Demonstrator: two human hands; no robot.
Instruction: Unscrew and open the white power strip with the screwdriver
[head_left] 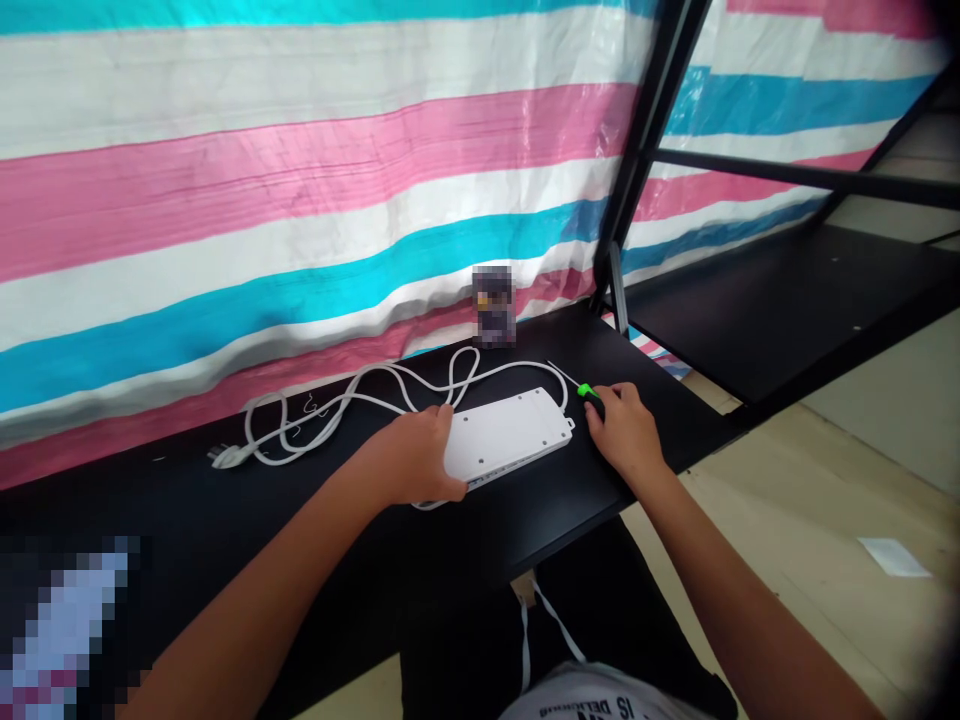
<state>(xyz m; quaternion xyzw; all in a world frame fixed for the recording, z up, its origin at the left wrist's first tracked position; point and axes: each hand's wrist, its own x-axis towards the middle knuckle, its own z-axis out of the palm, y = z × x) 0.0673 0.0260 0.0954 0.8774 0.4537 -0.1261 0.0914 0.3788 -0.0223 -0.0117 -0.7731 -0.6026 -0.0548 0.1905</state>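
Observation:
A white power strip point(510, 432) lies on the black tabletop with its screw-dotted face up. My left hand point(424, 455) grips its left end, thumb along the near edge and fingers over the far side. My right hand point(622, 425) is closed around a screwdriver point(589, 395) with a green and black handle, just right of the strip. The screwdriver's thin shaft points up and left, apart from the strip. From the strip's right end a white cord point(375, 370) loops behind it to a plug point(229, 457) on the left.
A pixelated dark item point(494, 308) stands at the back against the striped sheet point(300, 200). Black metal frame posts point(637, 160) rise at the right, beside another black shelf point(787, 310). White paper point(894, 557) lies on the floor. Another blurred item point(67, 630) is at lower left.

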